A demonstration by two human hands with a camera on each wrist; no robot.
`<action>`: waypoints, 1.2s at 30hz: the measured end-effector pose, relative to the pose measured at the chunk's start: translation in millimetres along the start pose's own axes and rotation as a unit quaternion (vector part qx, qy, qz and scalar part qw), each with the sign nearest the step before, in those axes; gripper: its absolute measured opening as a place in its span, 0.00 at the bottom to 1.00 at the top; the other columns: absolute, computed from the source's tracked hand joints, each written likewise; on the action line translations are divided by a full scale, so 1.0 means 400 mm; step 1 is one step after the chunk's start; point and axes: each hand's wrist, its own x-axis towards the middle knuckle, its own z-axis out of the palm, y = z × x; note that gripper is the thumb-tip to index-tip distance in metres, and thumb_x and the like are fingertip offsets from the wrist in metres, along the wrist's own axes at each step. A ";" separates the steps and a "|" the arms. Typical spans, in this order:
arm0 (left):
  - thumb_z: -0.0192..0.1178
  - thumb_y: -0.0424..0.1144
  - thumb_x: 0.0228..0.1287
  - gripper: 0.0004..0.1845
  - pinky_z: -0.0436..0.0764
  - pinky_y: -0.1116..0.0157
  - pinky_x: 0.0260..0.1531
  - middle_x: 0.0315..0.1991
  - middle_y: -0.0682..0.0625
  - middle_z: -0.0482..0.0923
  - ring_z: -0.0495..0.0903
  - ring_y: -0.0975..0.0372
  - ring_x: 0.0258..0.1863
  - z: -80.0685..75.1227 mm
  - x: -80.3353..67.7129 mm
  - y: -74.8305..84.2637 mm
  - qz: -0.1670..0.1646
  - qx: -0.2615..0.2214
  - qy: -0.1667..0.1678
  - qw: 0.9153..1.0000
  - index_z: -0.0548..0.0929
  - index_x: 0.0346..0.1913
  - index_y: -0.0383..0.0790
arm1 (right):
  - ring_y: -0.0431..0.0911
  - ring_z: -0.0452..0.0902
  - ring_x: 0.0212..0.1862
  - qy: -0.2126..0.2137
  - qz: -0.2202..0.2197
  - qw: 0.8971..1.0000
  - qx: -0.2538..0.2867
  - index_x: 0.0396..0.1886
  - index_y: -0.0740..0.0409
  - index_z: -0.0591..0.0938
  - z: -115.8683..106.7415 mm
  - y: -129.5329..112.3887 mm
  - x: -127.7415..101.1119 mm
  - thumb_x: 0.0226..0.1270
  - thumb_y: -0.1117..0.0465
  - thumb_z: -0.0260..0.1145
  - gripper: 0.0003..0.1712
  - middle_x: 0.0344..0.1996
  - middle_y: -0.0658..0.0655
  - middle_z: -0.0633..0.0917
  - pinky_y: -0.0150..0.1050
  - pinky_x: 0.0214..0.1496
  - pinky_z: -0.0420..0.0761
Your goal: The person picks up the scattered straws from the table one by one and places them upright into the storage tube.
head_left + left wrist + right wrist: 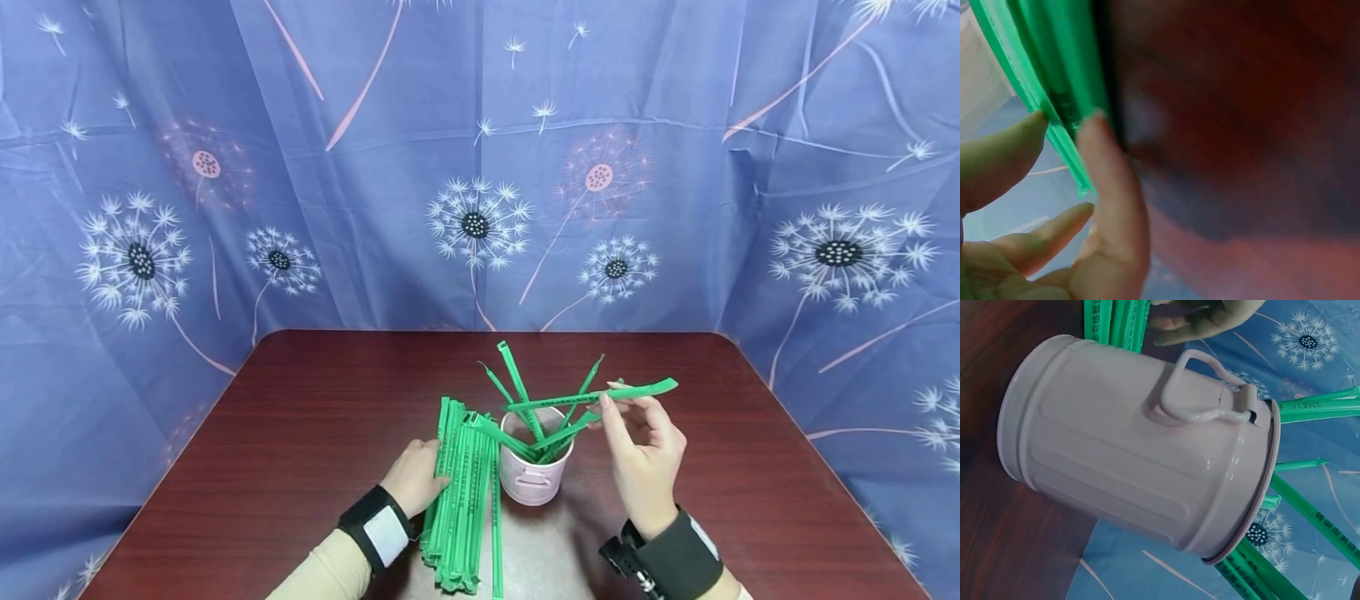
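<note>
In the head view, a pile of long, thin green wrapped straws [461, 500] lies on the table left of a small pale pink metal bucket [531, 483]. My left hand [412, 477] grips the pile's left edge; in the left wrist view, thumb and finger pinch the green wrappers [1063, 75]. My right hand [647, 454] pinches a single wrapped straw [637, 392] between thumb and fingers, held nearly level above the bucket's rim. Several wrapped straws [517, 379] lean out of the bucket at different angles. The right wrist view shows the bucket [1116, 437] from its side, with a wire handle.
A dark red-brown wooden table [315, 417] carries everything. One wrapped straw [497, 533] lies along the pile's right side. Behind the table hangs a blue cloth [375, 208] with dandelion prints.
</note>
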 end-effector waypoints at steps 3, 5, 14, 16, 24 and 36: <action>0.72 0.34 0.56 0.30 0.81 0.51 0.49 0.48 0.30 0.79 0.80 0.42 0.50 -0.003 0.005 -0.012 -0.015 -0.031 -0.017 0.999 0.75 0.58 0.21 | 0.35 0.84 0.26 0.006 -0.028 0.999 -0.015 0.39 0.85 0.78 -0.001 0.000 0.002 0.57 0.85 0.60 0.09 0.30 0.51 0.89 0.26 0.30 0.82; 0.72 0.33 0.56 0.30 0.84 0.54 0.41 0.45 0.32 0.79 0.81 0.45 0.46 -0.008 0.004 -0.017 -0.028 -0.068 -0.028 0.997 0.75 0.58 0.20 | 0.35 0.84 0.25 0.009 -0.038 0.999 -0.010 0.39 0.86 0.77 -0.002 -0.001 0.003 0.57 0.86 0.60 0.09 0.31 0.52 0.89 0.27 0.29 0.82; 0.70 0.29 0.56 0.29 0.81 0.66 0.16 0.37 0.41 0.78 0.79 0.61 0.22 -0.002 0.004 -0.036 -0.068 -0.170 -0.049 0.982 0.73 0.59 0.21 | 0.32 0.82 0.24 -0.022 -0.045 0.997 -0.065 0.38 0.82 0.80 -0.005 0.000 -0.003 0.53 0.86 0.61 0.11 0.27 0.50 0.87 0.25 0.26 0.80; 0.70 0.29 0.56 0.28 0.80 0.66 0.15 0.36 0.43 0.77 0.78 0.61 0.21 0.000 0.004 -0.039 -0.067 -0.173 -0.045 0.982 0.74 0.59 0.21 | 0.30 0.80 0.24 -0.034 -0.058 0.992 -0.110 0.37 0.77 0.83 -0.003 0.005 -0.008 0.51 0.85 0.64 0.12 0.25 0.51 0.87 0.22 0.25 0.79; 0.68 0.29 0.58 0.26 0.82 0.65 0.23 0.34 0.46 0.78 0.79 0.61 0.27 -0.005 0.005 -0.043 -0.059 -0.168 -0.021 0.984 0.76 0.58 0.23 | 0.28 0.78 0.23 -0.091 -0.052 0.975 -0.197 0.32 0.62 0.85 0.004 0.017 -0.028 0.49 0.80 0.71 0.13 0.20 0.56 0.85 0.21 0.23 0.77; 0.66 0.37 0.63 0.13 0.82 0.62 0.32 0.37 0.47 0.84 0.83 0.56 0.37 -0.017 0.010 -0.040 -0.029 -0.203 0.025 0.979 0.83 0.48 0.34 | 0.27 0.72 0.18 -0.153 0.044 0.950 -0.268 0.29 0.54 0.84 0.002 0.047 -0.055 0.57 0.72 0.72 0.08 0.13 0.45 0.81 0.22 0.21 0.74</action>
